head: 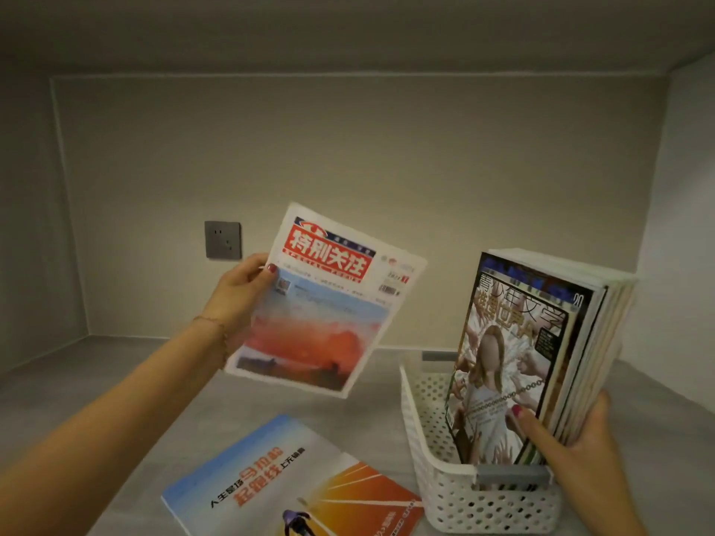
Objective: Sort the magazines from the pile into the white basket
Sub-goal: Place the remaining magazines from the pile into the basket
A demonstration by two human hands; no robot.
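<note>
White perforated plastic basket (445,485) holds upright magazines (541,342), which the right hand (572,431) grips, thumb pressing the front cover. The left hand (240,292) pinches the red-titled magazine (325,303) in the air, left of the basket. I would tilt the stack right, then slide it into the gap in front.

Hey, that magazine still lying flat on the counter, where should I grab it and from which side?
Probably pinch the magazine at its far corner, coming from above on the left. It lies flat, clear of the basket, and that corner points toward the open counter.
</note>
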